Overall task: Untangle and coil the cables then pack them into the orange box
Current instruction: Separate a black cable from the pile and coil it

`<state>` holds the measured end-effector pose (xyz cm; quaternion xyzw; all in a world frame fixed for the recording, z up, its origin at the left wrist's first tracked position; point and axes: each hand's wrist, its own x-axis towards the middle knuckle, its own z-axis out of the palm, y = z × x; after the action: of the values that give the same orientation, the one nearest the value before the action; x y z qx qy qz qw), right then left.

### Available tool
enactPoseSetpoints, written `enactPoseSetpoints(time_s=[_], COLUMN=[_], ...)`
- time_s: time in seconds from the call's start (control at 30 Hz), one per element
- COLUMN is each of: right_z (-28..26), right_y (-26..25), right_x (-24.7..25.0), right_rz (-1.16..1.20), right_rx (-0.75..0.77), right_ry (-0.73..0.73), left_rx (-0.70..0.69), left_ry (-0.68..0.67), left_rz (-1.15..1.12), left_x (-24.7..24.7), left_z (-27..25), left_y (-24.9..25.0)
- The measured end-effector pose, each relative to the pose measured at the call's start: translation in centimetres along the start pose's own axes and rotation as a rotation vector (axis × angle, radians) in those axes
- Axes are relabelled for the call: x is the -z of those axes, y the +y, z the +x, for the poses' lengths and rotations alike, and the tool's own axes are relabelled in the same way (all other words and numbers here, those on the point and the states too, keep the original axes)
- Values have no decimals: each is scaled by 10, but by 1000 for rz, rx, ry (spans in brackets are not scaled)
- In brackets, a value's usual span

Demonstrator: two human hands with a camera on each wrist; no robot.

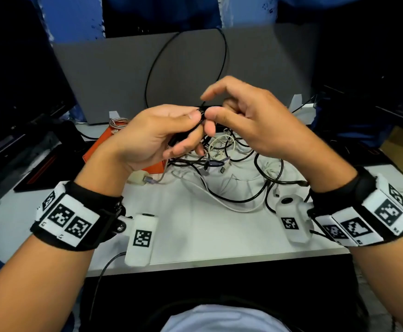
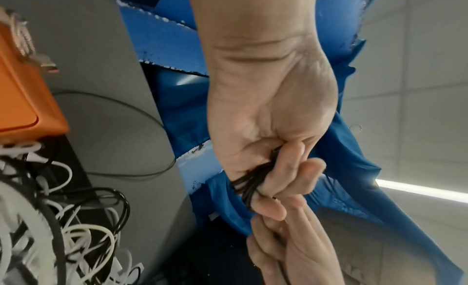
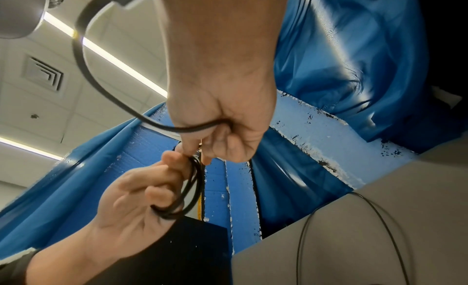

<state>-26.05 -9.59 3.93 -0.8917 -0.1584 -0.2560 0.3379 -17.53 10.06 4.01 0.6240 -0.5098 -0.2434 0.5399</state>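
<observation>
Left hand (image 1: 156, 134) is raised over the desk, fingers curled round a small coil of black cable (image 2: 249, 180); thumb clamps the loops from above, and in the left wrist view several turns sit bunched between palm and fingers. Right wrist view shows the same coil hanging as an oval loop off the left fingers (image 3: 162, 181).

Orange box (image 1: 104, 144) lies on the white desk (image 1: 195, 236) behind and below the left hand, partly hidden by it. A braided metallic cable (image 1: 118, 122) rests coiled at the box's far edge, one plug end (image 2: 46, 64) sticking out over the rim in the left wrist view.

Cable pile (image 1: 231, 168) is in the middle of the desk, just right of the box: black and white leads crossing each other, loose connectors mixed in, still tangled. A thin black wire (image 1: 152, 65) arcs up in front of the grey panel (image 1: 114, 75) behind the pile.

Right hand (image 1: 251, 116) meets the left at the coil. Thumb and a finger pinch the black cable right next to the left thumb; index finger (image 1: 216, 88) is lifted clear and half bent. Right wrist view shows the fingertips closed on the top of the loop.
</observation>
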Motion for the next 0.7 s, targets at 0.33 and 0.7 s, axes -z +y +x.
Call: enactPoseSetpoints(time_s=[0.33, 0.7], right_z=[-3, 5], right_y=[3, 9], right_x=[-8, -5], right_rz=[-8, 98], right_rx=[38, -20], right_ry=[106, 119], left_rx=[-6, -216], left_ry=[11, 258], left_rz=[-310, -479], left_x=[-28, -35], left_z=[4, 6], left_y=[4, 18])
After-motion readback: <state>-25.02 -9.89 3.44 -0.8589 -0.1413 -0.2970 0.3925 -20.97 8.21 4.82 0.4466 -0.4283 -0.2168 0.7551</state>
